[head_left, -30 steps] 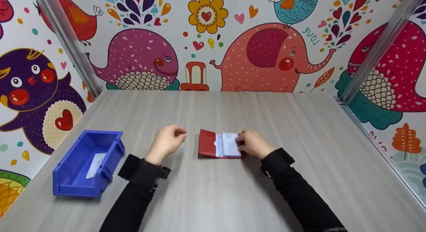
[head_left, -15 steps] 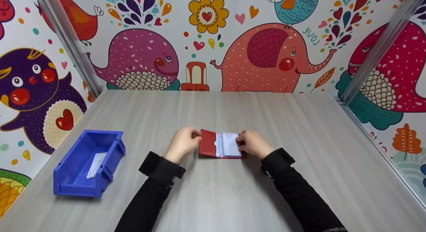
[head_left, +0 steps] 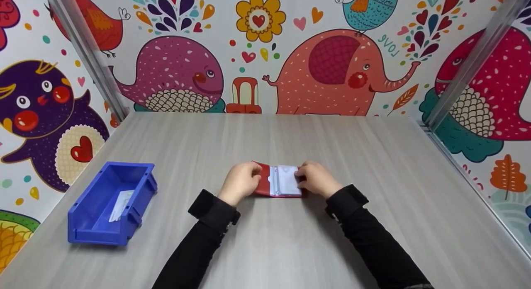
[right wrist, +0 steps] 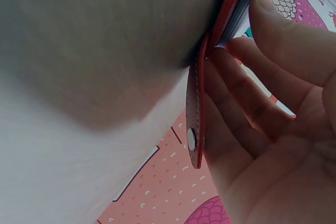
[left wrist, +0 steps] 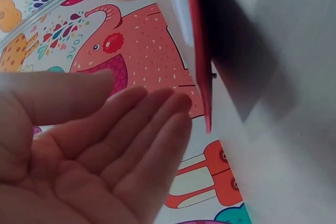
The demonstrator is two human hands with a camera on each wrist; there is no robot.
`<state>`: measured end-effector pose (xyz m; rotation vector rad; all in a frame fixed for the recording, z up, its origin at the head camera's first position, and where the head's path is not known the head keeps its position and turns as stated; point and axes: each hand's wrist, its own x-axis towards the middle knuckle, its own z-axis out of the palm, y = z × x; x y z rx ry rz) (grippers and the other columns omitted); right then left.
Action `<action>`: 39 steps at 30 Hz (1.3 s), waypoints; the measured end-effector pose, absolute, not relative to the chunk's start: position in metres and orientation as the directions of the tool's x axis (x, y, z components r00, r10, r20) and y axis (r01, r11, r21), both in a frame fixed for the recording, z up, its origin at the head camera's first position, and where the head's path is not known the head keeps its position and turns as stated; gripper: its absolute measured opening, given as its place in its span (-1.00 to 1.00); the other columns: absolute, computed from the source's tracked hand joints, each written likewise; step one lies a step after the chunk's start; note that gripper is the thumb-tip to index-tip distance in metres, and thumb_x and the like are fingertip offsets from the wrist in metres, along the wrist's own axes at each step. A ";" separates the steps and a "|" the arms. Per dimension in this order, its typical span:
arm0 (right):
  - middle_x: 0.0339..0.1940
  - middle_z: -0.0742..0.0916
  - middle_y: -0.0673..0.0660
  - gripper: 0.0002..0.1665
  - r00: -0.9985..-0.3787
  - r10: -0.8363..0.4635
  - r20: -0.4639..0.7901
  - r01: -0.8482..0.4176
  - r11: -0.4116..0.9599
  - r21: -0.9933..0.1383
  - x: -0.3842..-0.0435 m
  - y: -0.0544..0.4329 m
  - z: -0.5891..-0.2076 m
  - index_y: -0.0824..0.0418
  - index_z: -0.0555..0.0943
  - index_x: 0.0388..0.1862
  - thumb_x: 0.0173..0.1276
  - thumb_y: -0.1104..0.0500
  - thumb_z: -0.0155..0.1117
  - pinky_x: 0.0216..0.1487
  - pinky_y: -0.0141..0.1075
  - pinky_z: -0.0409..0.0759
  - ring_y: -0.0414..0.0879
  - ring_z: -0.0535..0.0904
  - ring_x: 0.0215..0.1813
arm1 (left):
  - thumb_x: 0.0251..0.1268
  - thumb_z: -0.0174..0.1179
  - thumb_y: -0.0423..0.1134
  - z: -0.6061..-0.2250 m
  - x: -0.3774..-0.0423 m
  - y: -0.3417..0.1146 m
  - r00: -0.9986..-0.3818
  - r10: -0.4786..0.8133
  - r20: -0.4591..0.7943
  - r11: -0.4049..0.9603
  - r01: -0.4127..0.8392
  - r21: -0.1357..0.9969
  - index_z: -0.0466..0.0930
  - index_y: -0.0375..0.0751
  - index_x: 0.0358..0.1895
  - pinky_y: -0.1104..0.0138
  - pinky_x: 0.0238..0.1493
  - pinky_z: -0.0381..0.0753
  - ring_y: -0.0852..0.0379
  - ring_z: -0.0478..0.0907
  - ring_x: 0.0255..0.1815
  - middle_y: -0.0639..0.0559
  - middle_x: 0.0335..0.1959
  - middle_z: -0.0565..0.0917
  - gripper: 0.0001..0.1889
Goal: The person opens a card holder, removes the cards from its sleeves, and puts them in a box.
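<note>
A small red card holder (head_left: 286, 181) lies spread on the table, with clear plastic sleeves inside. My right hand (head_left: 319, 179) pinches its right edge; in the right wrist view the thumb presses the sleeves and the fingers lie along the cover's outer side. A strap (right wrist: 195, 114) with a metal snap hangs from that edge. My left hand (head_left: 240, 182) is at the left flap, which stands slightly raised. The left wrist view shows the left hand's fingers (left wrist: 152, 129) extended, thumb apart, close beside the red cover (left wrist: 202, 66) with nothing between them.
On the left stands a blue plastic bin (head_left: 83, 216) with a white card (head_left: 121, 206) in it. Patterned panels (head_left: 249, 52) with metal corner posts border the table (head_left: 274, 247) at the back and sides.
My left hand has moved right, from beside the bin's side of the table to the card holder's left flap. The right hand has stayed at the right edge.
</note>
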<state>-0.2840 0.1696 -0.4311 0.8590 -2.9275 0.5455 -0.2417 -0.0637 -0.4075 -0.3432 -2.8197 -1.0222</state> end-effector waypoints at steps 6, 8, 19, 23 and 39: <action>-0.19 0.67 0.26 -0.70 -0.843 -0.522 0.132 -0.535 0.785 -0.314 -0.284 0.170 -0.431 0.36 0.75 -0.15 0.09 0.34 0.52 -0.04 -0.02 0.57 0.16 0.60 -0.12 | 0.26 0.22 -0.43 -0.413 -0.242 -0.061 -0.962 0.203 0.182 0.773 0.271 0.573 0.68 -0.40 0.00 0.07 0.11 0.52 -0.13 0.61 0.02 -0.20 -0.03 0.70 -0.74; -0.20 0.67 0.25 -0.72 -0.842 -0.523 0.132 -0.536 0.784 -0.314 -0.284 0.169 -0.431 0.35 0.75 -0.17 0.09 0.34 0.52 -0.05 -0.02 0.57 0.16 0.60 -0.13 | 0.25 0.22 -0.43 -0.416 -0.242 -0.061 -0.959 0.213 0.185 0.779 0.281 0.561 0.68 -0.39 -0.01 0.08 0.09 0.53 -0.13 0.62 0.01 -0.20 -0.05 0.70 -0.74; -0.18 0.68 0.26 -0.74 -0.843 -0.521 0.136 -0.535 0.783 -0.316 -0.282 0.169 -0.432 0.33 0.75 -0.19 0.10 0.34 0.51 -0.03 -0.03 0.57 0.17 0.61 -0.12 | 0.14 0.23 -0.47 -0.426 -0.247 -0.064 -0.933 0.287 0.215 0.799 0.357 0.484 0.68 -0.31 -0.38 0.18 -0.24 0.52 0.01 0.47 -0.42 -0.06 -0.44 0.65 -0.94; -0.15 0.68 0.28 -0.71 -0.846 -0.517 0.133 -0.530 0.787 -0.317 -0.282 0.170 -0.432 0.36 0.74 -0.13 0.12 0.34 0.50 -0.01 -0.02 0.57 0.18 0.61 -0.10 | 0.16 0.24 -0.47 -0.427 -0.247 -0.064 -0.932 0.302 0.198 0.805 0.361 0.472 0.72 -0.32 -0.32 0.14 -0.14 0.57 -0.05 0.59 -0.31 -0.09 -0.33 0.71 -0.91; -0.19 0.69 0.26 -0.69 -0.858 -0.485 0.166 -0.512 0.787 -0.345 -0.286 0.171 -0.433 0.37 0.73 -0.13 0.11 0.34 0.50 -0.04 -0.02 0.57 0.16 0.61 -0.13 | 0.01 0.20 -0.58 -0.430 -0.245 -0.061 -0.945 0.275 0.178 0.827 0.327 0.458 0.78 -0.31 -0.30 0.16 -0.15 0.60 -0.07 0.64 -0.27 -0.08 -0.31 0.75 -0.77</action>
